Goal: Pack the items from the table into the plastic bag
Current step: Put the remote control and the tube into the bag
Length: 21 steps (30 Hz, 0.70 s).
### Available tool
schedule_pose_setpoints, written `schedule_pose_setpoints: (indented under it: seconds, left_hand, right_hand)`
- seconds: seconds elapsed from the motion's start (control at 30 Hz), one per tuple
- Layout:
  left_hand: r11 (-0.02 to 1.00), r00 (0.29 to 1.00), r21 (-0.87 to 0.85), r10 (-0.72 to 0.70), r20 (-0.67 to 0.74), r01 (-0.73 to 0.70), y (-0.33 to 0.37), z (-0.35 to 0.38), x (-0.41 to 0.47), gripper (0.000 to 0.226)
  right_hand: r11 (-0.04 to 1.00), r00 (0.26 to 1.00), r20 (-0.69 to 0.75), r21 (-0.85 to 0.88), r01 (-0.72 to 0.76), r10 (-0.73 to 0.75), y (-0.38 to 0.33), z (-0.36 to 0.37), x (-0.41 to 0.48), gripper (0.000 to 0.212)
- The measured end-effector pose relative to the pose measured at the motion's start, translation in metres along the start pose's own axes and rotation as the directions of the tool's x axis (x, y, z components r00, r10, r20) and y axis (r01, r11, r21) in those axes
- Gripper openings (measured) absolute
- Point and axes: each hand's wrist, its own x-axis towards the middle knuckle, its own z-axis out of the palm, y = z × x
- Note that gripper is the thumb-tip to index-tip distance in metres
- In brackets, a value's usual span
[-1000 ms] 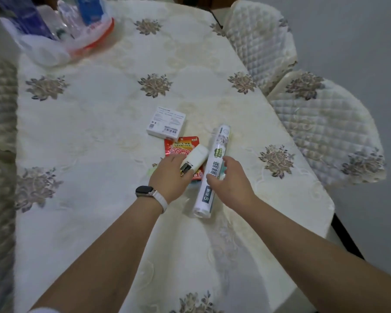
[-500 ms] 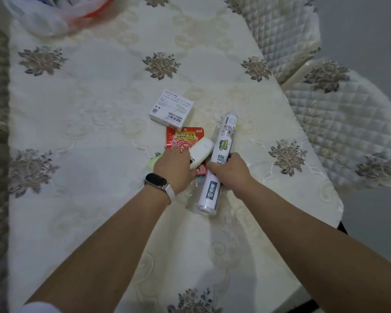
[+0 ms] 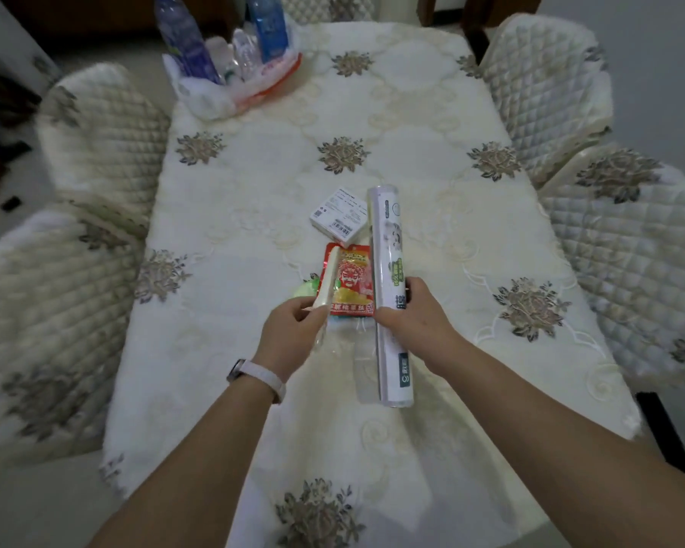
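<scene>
My right hand (image 3: 414, 316) grips a long white roll (image 3: 390, 270) around its middle, lifted above the table and pointing away from me. My left hand (image 3: 293, 334) holds a slim white device (image 3: 327, 280) by its near end, tilted up. Between the two lies a red snack packet (image 3: 352, 282) flat on the cloth. A small white box (image 3: 339, 217) rests just beyond it. A green item (image 3: 305, 288) shows partly behind the white device. A clear plastic sheet (image 3: 362, 365) lies under the roll's near end; whether it is a bag I cannot tell.
A white and red plastic bag (image 3: 230, 89) with blue-labelled bottles (image 3: 184, 37) stands at the table's far left corner. Quilted chairs (image 3: 621, 247) flank the table (image 3: 254, 183) on both sides. The table's near edge is just below my forearms.
Both hands have lifted their items off the cloth: the roll now points straight away and the white device is tipped up, uncovering the red packet. The view has pulled back.
</scene>
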Motion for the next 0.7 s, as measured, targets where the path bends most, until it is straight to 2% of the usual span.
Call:
schedule_pose_setpoints:
  seconds: [0.1,0.2,0.37,0.57,0.7]
  left_hand:
    - [0.951,0.993,-0.292,-0.116,-0.026,0.104,-0.005,-0.011,-0.033,0.019]
    - [0.906,0.99,-0.413,-0.127,-0.06,0.091,-0.007,-0.02,-0.067,0.027]
    - [0.877,0.98,-0.479,-0.112,-0.167,0.019,-0.016,-0.041,-0.113,0.014]
    - [0.888,0.921,-0.451,-0.104,-0.376,-0.084,-0.037,-0.083,-0.159,0.015]
    - [0.868,0.893,-0.485,-0.13,-0.431,-0.108,-0.056,-0.112,-0.178,0.017]
  right_hand:
    - [0.998,0.996,0.069,-0.009,0.062,-0.061,-0.009,-0.003,-0.017,0.044]
    - [0.993,0.984,0.134,0.0,0.117,-0.116,-0.017,0.001,-0.033,0.047]
    - [0.979,0.949,0.249,-0.017,0.205,-0.194,-0.03,0.019,-0.056,0.048]
    - [0.97,0.878,0.436,-0.045,0.24,-0.198,-0.047,0.052,-0.085,0.038]
    - [0.961,0.83,0.519,-0.054,0.271,-0.205,-0.053,0.082,-0.1,0.038]
